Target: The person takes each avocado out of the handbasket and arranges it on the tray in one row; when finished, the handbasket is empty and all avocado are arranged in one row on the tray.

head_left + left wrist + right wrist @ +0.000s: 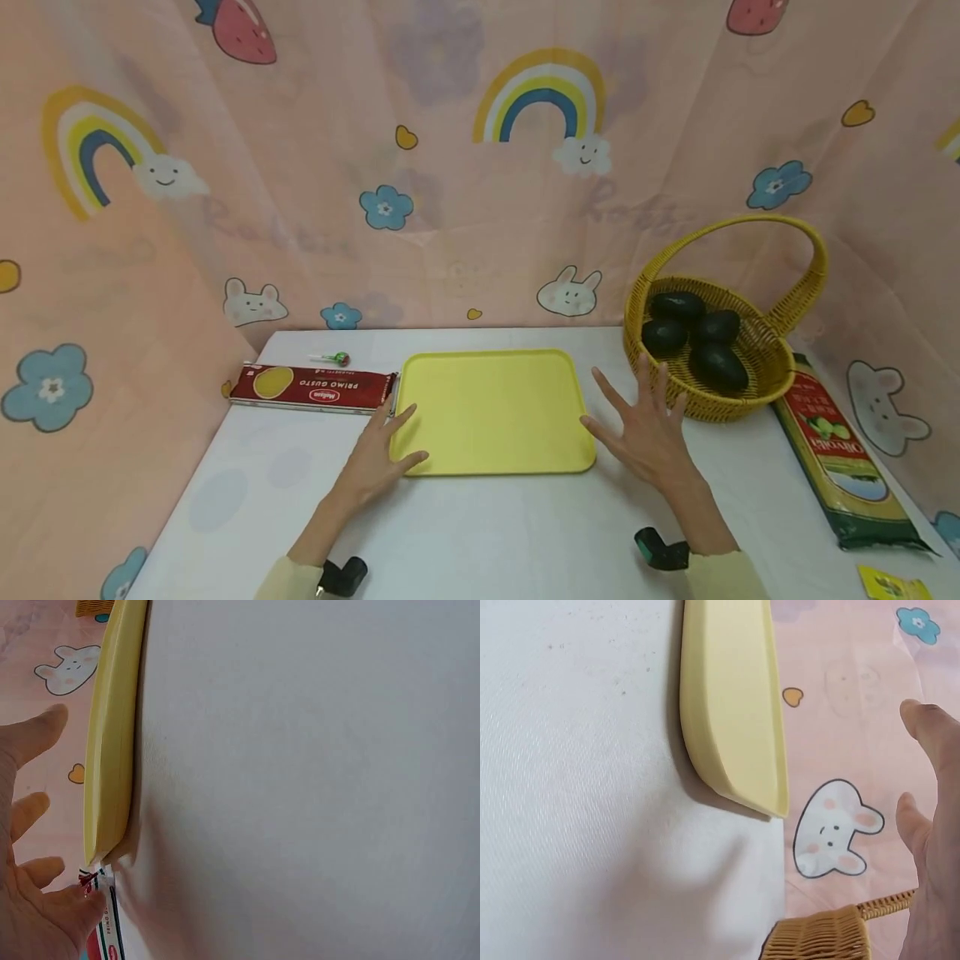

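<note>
Got yellow tray (491, 412) flat on table (487, 533), btwn left hand (375, 456) & right hand (651, 437); runs long L–R; lies nearer left hand, overlapped by fingertips at left rim, can't tell if touching; w/ hands apart, fingers spread, clamped on nothing

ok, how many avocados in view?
4, all in the yellow wicker basket: a back avocado, a left avocado, a right avocado and a front avocado. Any beneath them would be hidden.

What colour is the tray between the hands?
The tray is plain yellow, clearest in the head view.
</note>
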`<state>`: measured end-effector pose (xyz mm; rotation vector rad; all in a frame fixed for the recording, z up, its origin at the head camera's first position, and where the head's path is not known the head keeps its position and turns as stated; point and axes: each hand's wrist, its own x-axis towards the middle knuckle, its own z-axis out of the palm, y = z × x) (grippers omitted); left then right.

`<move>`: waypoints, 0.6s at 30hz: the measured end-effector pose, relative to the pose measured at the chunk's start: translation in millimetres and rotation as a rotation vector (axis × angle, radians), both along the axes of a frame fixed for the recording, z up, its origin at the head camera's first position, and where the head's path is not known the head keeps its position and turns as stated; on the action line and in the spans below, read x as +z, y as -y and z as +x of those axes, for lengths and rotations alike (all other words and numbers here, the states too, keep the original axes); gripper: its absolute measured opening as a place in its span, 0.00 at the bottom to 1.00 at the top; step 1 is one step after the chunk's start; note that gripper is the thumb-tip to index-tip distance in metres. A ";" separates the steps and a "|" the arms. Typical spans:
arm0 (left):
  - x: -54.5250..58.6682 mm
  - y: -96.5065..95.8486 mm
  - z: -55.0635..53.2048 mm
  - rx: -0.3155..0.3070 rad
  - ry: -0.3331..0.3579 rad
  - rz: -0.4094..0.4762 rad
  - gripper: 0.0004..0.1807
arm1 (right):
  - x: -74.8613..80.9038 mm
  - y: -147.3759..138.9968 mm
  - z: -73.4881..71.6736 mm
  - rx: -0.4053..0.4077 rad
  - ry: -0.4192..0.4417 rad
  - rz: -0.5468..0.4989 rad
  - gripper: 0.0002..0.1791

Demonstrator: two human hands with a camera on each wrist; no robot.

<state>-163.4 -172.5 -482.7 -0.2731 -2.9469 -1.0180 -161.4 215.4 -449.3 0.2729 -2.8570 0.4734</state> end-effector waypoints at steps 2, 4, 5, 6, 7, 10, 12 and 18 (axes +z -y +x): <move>0.3 2.3 -1.4 -0.019 0.017 0.020 0.40 | 1.3 -2.7 0.3 0.003 -0.021 0.004 0.40; 0.1 4.4 -2.3 -0.032 0.030 0.028 0.40 | 2.1 -5.5 0.7 0.004 -0.030 0.003 0.40; 0.2 5.3 -2.6 -0.039 0.030 0.036 0.39 | 2.8 -6.8 0.8 0.005 -0.031 -0.003 0.40; 0.2 6.1 -3.1 -0.043 0.029 0.047 0.39 | 3.3 -8.0 0.9 0.007 -0.030 -0.007 0.40; 0.4 6.7 -3.4 -0.049 0.025 0.055 0.39 | 3.9 -9.3 0.8 0.008 -0.029 -0.016 0.40; 0.8 7.6 -4.3 -0.061 0.020 0.071 0.39 | 6.0 -12.5 0.4 0.012 -0.024 -0.055 0.40; 0.4 8.1 -5.0 -0.073 0.016 0.069 0.40 | 7.6 -14.3 -0.1 0.015 -0.025 -0.077 0.39; -3.1 10.0 -6.0 -0.095 0.026 0.063 0.41 | 16.9 -19.0 -0.9 0.008 0.022 -0.155 0.38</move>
